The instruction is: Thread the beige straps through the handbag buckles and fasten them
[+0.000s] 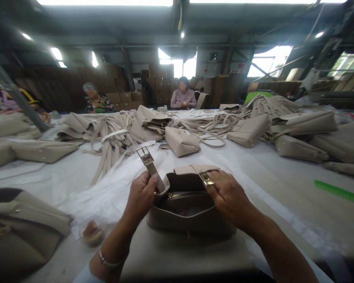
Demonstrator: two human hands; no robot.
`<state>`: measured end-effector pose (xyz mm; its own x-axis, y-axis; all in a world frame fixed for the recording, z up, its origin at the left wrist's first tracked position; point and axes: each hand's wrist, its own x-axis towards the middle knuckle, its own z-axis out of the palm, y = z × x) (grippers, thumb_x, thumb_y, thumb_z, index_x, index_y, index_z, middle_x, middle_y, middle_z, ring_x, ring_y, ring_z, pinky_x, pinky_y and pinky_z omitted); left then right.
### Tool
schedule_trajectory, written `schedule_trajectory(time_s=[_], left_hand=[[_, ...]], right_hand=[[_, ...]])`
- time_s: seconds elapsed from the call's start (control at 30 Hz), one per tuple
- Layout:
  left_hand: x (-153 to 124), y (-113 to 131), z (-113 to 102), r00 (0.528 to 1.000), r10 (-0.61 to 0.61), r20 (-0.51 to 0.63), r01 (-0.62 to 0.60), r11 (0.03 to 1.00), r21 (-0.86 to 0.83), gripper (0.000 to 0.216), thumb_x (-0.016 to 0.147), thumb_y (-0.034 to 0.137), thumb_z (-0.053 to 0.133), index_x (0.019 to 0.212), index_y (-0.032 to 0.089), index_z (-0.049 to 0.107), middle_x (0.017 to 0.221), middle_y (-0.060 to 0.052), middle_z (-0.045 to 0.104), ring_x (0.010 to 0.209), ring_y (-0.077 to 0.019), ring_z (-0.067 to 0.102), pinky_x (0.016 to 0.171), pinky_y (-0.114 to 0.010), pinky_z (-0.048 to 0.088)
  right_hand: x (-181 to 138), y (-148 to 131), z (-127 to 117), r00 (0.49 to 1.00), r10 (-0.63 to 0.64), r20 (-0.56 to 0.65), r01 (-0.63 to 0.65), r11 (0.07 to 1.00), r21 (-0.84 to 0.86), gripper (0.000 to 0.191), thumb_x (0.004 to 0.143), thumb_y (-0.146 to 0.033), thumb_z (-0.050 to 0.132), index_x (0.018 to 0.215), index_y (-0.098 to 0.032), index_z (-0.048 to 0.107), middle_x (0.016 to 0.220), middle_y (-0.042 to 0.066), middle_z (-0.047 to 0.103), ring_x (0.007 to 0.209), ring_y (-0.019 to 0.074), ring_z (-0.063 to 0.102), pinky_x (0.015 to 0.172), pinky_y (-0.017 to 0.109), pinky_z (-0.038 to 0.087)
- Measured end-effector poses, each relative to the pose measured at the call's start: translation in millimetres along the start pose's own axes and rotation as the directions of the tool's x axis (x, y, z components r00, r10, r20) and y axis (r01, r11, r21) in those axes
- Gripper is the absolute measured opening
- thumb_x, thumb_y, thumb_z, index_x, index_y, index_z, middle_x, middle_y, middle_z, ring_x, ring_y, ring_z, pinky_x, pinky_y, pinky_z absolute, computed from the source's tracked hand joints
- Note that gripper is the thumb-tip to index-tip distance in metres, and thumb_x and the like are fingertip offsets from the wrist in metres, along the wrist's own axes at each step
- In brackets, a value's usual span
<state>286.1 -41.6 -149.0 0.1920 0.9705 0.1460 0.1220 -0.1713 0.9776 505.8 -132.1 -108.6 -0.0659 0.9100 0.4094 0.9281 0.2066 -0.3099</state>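
1. A beige, leather-look open handbag (179, 226) is lying between both hands on a pale worktable (286, 171), its long axis running left to right.
2. The left hand (141, 194) is pinching a beige strap (156, 176), its metal buckle (146, 156) standing upward.
3. The right hand (229, 195) is gripping a gold-toned rectangular buckle (206, 179); neither hand is sitting clearly nearer.

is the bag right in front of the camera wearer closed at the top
No, the bag gapes open at the top, with a gold-toned zipper visible inside.
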Motion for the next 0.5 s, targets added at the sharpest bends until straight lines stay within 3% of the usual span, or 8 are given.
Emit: schedule_trajectory(time_s=[0.07,0.13,0.23,0.33,0.43,0.5], left_hand=[[11.1,-2.2,-0.5,0.988,-0.152,0.04,0.157,0.962,-0.223,0.027,0.074,0.041,0.06,0.069,0.015,0.053,0.056,0.001,0.056,0.051,-0.013,0.055,0.052,-0.025,0.045],[21.1,-5.3,-1.1,0.968,-0.239,0.074,0.25,0.918,-0.307,0.027,0.069,0.039,0.062,0.063,0.015,0.049,0.051,0.002,0.054,0.045,-0.0119,0.052,0.048,-0.024,0.045],[29.0,-12.2,-1.5,0.963,-0.266,0.047,0.267,0.909,-0.319,0.027,0.067,0.039,0.061,0.062,0.015,0.048,0.047,0.002,0.053,0.041,-0.0118,0.052,0.044,-0.022,0.043],[29.0,-19.2,-0.2,0.96,-0.278,0.016,0.269,0.909,-0.319,0.026,0.065,0.037,0.061,0.061,0.014,0.05,0.046,-0.001,0.055,0.04,-0.0122,0.053,0.043,-0.022,0.041],[31.3,-19.0,1.8,0.963,-0.27,0.003,0.257,0.911,-0.322,0.021,0.063,0.032,0.06,0.059,0.013,0.051,0.044,-0.002,0.055,0.037,-0.012,0.051,0.04,-0.021,0.039],[39.0,-12.5,1.5,0.971,-0.238,-0.022,0.218,0.92,-0.325,0.019,0.063,0.031,0.058,0.058,0.014,0.05,0.045,-0.001,0.054,0.037,-0.0111,0.05,0.04,-0.021,0.037]], right_hand=[[-5.5,5.7,5.2,0.997,-0.053,-0.049,0.048,0.994,-0.098,0.022,0.091,-0.024,0.041,0.085,-0.015,0.06,0.084,0.009,0.062,0.079,0.0237,0.049,0.079,0.041,0.037],[-11.9,10.6,8.3,0.978,-0.189,-0.085,0.179,0.977,-0.113,0.021,0.092,-0.028,0.045,0.088,-0.016,0.061,0.081,0.007,0.061,0.08,0.0236,0.049,0.086,0.043,0.035],[-20.4,16.2,10.8,0.908,-0.401,-0.12,0.395,0.916,-0.066,0.03,0.088,-0.046,0.055,0.094,-0.018,0.063,0.082,0.004,0.063,0.082,0.0224,0.052,0.098,0.044,0.028],[-27.6,19.8,17.9,0.861,-0.479,-0.17,0.48,0.877,-0.039,0.044,0.084,-0.061,0.05,0.091,-0.021,0.065,0.081,0.003,0.065,0.082,0.0223,0.053,0.101,0.044,0.024],[-32.2,21.9,31.8,0.858,-0.481,-0.179,0.477,0.876,-0.07,0.034,0.095,-0.042,0.042,0.078,-0.022,0.063,0.07,0.001,0.062,0.077,0.0205,0.051,0.09,0.041,0.029],[-31.7,21.3,41.6,0.84,-0.507,-0.191,0.488,0.861,-0.141,0.026,0.093,-0.025,0.047,0.072,-0.021,0.061,0.065,0.002,0.06,0.074,0.02,0.049,0.08,0.038,0.03]])
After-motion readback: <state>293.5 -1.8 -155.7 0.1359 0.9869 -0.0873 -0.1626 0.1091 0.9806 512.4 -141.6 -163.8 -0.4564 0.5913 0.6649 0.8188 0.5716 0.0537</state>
